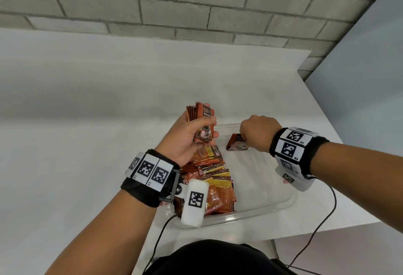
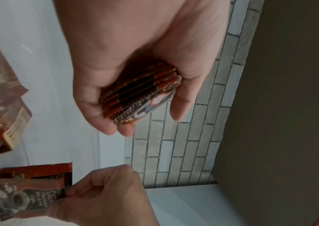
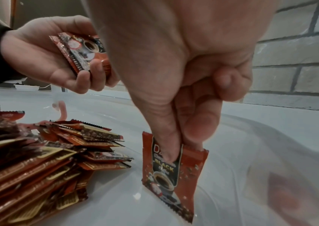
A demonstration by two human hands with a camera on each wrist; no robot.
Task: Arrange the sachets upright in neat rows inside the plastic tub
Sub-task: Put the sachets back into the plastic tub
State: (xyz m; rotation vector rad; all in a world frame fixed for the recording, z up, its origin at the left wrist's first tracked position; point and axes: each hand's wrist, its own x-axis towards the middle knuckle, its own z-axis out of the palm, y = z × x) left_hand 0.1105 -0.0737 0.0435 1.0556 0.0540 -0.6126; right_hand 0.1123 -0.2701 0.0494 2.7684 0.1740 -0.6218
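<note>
A clear plastic tub [image 1: 281, 200] sits at the table's near edge. My left hand [image 1: 192, 130] grips a stack of red-brown coffee sachets [image 1: 201, 119] above the tub's far left corner; the stack's edges [image 2: 139, 90] show in the left wrist view. My right hand [image 1: 255, 135] pinches one or two sachets [image 1: 236, 142] by the top, thumb and fingers on either side, and holds them upright [image 3: 174, 175] with the lower edge on the tub floor near the far wall. A loose heap of sachets [image 1: 211, 178] fills the tub's left half.
The white table [image 1: 87, 122] runs left and back to a grey brick wall [image 1: 196, 6]. The table's right edge [image 1: 340, 141] lies close to my right wrist. Cables [image 1: 322, 224] hang from both wrist units toward my body.
</note>
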